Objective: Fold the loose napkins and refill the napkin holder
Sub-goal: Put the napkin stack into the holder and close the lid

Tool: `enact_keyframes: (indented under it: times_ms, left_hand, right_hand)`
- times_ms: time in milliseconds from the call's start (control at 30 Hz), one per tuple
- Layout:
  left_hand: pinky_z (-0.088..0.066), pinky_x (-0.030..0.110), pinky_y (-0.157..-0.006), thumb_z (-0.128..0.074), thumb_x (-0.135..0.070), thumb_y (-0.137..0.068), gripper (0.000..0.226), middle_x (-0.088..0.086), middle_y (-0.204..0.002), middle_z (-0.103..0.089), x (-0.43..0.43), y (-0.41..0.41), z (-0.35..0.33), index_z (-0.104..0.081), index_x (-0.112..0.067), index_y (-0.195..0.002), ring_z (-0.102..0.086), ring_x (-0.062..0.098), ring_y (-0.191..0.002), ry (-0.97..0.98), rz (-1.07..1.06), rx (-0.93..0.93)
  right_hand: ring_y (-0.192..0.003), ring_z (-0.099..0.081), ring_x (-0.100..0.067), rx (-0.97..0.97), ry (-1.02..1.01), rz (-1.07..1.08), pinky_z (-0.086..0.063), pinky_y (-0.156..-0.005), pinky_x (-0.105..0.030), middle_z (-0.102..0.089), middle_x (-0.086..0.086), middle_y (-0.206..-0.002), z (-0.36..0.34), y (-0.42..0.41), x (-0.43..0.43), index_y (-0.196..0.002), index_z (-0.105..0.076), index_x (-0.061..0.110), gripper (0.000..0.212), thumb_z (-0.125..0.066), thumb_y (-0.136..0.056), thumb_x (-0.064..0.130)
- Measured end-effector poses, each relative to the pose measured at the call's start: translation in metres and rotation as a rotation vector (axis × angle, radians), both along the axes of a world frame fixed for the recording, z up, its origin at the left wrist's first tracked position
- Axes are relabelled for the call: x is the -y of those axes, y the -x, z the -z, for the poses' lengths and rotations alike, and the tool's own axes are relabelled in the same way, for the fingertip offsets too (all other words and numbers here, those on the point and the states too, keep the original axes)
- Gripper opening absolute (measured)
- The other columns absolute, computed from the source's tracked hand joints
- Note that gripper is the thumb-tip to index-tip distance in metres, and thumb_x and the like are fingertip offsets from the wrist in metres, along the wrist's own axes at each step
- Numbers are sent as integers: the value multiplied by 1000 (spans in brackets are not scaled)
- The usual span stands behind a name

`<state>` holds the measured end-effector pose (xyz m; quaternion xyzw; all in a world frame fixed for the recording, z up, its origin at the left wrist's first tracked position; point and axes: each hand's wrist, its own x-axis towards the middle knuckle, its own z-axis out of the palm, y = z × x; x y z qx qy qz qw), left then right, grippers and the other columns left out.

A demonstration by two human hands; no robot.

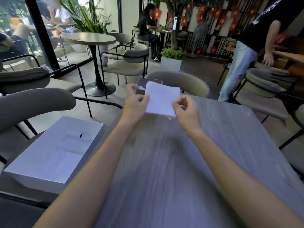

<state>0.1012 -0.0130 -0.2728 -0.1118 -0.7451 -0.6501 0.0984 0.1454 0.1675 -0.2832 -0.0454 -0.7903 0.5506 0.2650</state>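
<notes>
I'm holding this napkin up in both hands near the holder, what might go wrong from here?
1. The napkin is in the air, pinched only at its edges by the left hand and right hand, so the fold may come out crooked.
2. The clear napkin holder seems to stand near the far edge of the table; a firm push might slide it off.

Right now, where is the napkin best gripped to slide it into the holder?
Probably its left edge and near right corner, coming from the near side, where left hand and right hand pinch it. The napkin is held flat, its far edge free toward the holder.
</notes>
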Motion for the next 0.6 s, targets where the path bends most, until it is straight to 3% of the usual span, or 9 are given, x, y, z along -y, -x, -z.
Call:
enact_keyframes:
  times_ms: [100,167,267,367,433,600]
  left_hand:
    - [-42,20,-63,-62,-16,-93,20,9,-78,-66,11,32,-22,-47,-16,-106,-53,11,-64,90,-100,-89]
    - [-41,16,-61,-63,-15,-91,9,1,-84,-67,15,56,-35,-60,-15,-99,-55,-1,-65,179,-151,-147]
    - [-47,24,-72,-63,-17,-92,12,-4,-87,-67,16,93,-42,-74,-17,-96,-58,7,-78,331,-182,-189]
    - [-50,26,-81,-62,-16,-93,19,-1,-98,-72,14,122,-40,-80,-20,-99,-62,11,-91,445,-162,-120]
    - [-49,26,-79,-60,-14,-93,22,-1,-104,-73,11,133,-37,-80,-19,-101,-63,12,-94,541,-130,-74]
    - [-53,27,-79,-58,-5,-88,26,-2,-105,-76,7,144,-38,-81,-14,-97,-67,14,-96,657,-80,-49]
  right_hand:
    - [-72,-56,-6,-27,-45,5,-47,-70,-21,-61,8,-81,-29,33,9,-85,-59,20,11,-63,-90,12]
    - [-80,-59,-12,26,-105,4,-55,-77,-32,-60,6,-85,-46,59,11,-92,-61,20,7,-61,-89,14]
    - [-92,-61,-21,211,-151,-16,-63,-70,-49,-56,6,-94,-63,88,13,-103,-63,21,16,-56,-90,14]
    - [-99,-58,-23,299,-264,5,-54,-50,-35,-60,-3,-110,-68,108,13,-103,-64,18,18,-54,-90,10]
    - [-100,-59,-25,314,-319,18,-42,-48,-26,-61,-7,-115,-66,118,15,-97,-64,19,18,-54,-89,7]
    - [-94,-63,-28,330,-381,32,-42,-48,-25,-65,-12,-109,-63,133,15,-73,-61,24,20,-54,-82,8]
